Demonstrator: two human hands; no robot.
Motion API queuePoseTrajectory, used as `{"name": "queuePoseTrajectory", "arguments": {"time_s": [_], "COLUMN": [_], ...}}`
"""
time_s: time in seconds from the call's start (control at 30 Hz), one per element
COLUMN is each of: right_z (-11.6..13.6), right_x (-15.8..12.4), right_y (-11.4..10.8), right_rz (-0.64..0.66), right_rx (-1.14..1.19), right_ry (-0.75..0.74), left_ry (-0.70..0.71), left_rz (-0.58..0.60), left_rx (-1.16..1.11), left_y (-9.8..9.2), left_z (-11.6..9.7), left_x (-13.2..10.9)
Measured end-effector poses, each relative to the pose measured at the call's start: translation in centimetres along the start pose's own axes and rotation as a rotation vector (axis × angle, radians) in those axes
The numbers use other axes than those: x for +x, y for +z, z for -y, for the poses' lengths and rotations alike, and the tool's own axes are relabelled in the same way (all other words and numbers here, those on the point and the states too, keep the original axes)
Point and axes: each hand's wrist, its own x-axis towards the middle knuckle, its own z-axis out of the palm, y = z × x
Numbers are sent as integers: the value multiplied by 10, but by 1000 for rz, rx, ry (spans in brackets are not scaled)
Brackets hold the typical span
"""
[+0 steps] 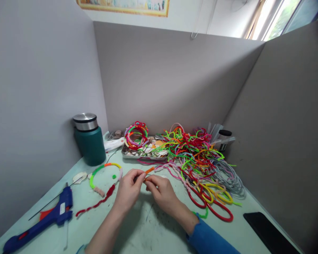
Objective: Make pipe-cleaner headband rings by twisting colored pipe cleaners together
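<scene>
My left hand point(130, 187) and my right hand point(163, 192) meet over the middle of the table, both with fingers pinched on a short orange fuzzy piece point(149, 170). Its tip sticks out above the fingertips; the rest is hidden by them. Left of my left hand lies a ring wrapped in green, orange, yellow and pink point(94, 172), open at its lower right. A dark red fuzzy strand point(103, 201) trails from it toward the lower left. A small green dot point(114, 176) rests inside the ring.
A blue glue gun point(55, 213) and a teal bottle point(90, 143) stand at the left. Behind my hands are a metal tray point(144, 157) with trinkets and coloured rings. A tangled heap of fuzzy stems point(188, 148), red-handled scissors point(222, 216) and a black phone-like slab point(267, 231) lie rightward.
</scene>
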Motion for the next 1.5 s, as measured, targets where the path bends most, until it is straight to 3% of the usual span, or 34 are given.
{"name": "queuePoseTrajectory", "arguments": {"time_s": [0.27, 0.47, 0.57, 0.73, 0.87, 1.2, 1.5], "right_z": [2, 4, 2, 0, 1, -6, -5], "right_x": [-1, 1, 2, 0, 0, 2, 2], "right_y": [-2, -4, -5, -2, 0, 4, 0], "right_rz": [-26, 55, 77, 37, 4, -271, -272], "right_rx": [126, 383, 388, 164, 119, 372, 360], "right_ry": [57, 131, 145, 104, 76, 174, 178], "left_ry": [87, 143, 150, 147, 132, 168, 212], "left_rz": [11, -17, -28, -28, -28, -4, 32], "left_rx": [38, 106, 121, 126, 122, 149, 168], "left_y": [-1, -3, -3, -3, -3, -3, -1], "left_z": [-1, -9, -11, -9, -6, -8, -8], "left_x": [0, -2, -2, -2, -1, -1, -5]}}
